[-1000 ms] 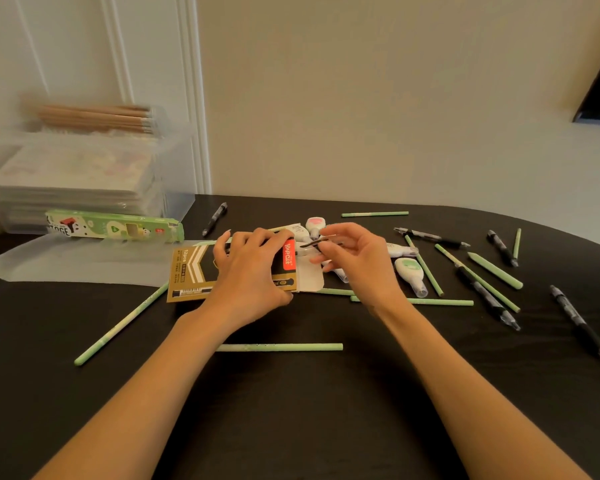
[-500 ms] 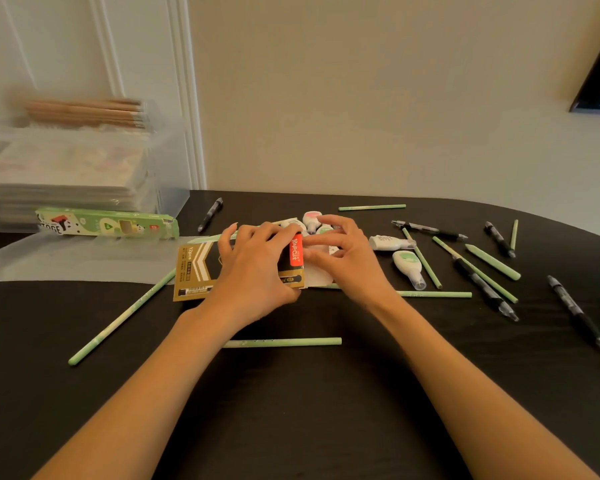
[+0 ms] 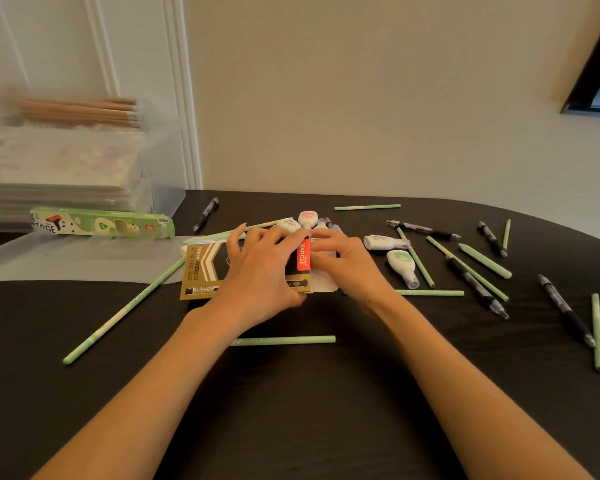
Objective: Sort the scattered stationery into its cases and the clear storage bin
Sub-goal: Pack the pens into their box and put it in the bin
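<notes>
My left hand [image 3: 260, 271] gripped the gold-and-black pen box [image 3: 201, 271] lying flat on the dark surface [image 3: 291, 410], while my right hand [image 3: 347, 265] pinched its white end flap [image 3: 323, 285].

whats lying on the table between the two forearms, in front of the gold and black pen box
One green pencil, lying crosswise on the black table just nearer than the gold and black pen box; the head view shows nothing else there.
</notes>
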{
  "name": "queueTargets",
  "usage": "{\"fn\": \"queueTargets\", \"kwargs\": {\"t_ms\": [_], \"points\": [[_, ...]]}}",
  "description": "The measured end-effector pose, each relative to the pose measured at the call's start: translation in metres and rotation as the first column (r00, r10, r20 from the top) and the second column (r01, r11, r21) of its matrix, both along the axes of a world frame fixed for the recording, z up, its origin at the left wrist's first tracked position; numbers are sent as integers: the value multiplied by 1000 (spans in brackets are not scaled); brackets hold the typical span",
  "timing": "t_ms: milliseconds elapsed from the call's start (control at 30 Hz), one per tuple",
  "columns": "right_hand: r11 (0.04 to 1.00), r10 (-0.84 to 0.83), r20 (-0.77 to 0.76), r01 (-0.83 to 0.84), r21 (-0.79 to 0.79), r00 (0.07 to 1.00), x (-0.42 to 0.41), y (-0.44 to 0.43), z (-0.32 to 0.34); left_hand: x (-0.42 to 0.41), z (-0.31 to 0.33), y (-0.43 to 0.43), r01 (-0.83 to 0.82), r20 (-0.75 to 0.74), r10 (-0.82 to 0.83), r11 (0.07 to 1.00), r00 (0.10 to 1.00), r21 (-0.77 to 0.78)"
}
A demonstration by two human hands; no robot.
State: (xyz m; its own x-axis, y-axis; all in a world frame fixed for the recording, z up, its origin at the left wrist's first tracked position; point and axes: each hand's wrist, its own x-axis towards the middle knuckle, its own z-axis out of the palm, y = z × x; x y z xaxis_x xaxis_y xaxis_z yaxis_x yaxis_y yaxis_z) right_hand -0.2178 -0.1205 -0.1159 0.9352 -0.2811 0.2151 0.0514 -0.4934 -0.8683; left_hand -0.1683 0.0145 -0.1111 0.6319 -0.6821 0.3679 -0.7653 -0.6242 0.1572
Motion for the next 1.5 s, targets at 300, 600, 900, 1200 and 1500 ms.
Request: {"fn": "queueTargets", "kwargs": {"t_ms": [300, 600, 900, 1200, 1500], "points": [[844, -435, 133, 352, 403, 890, -52, -56, 3, -19, 13, -38, -21, 61, 18, 999, 998, 43], [477, -851, -141, 634, -609, 505, -102, -136, -22, -43, 7, -88, 16, 66, -19, 999, 998, 50], [514, -846, -61, 778, -362, 530, -103, -139, -22, -40, 0, -85, -30, 98, 25, 998, 995, 48], [741, -520, 208, 317, 592, 828, -108, -110, 3, -28, 5, -69, -95, 75, 95, 996, 993, -4], [833, -298, 148, 180, 524, 943, -97, -88, 0, -31, 5, -68, -50, 75, 49, 999, 996, 12]]}}
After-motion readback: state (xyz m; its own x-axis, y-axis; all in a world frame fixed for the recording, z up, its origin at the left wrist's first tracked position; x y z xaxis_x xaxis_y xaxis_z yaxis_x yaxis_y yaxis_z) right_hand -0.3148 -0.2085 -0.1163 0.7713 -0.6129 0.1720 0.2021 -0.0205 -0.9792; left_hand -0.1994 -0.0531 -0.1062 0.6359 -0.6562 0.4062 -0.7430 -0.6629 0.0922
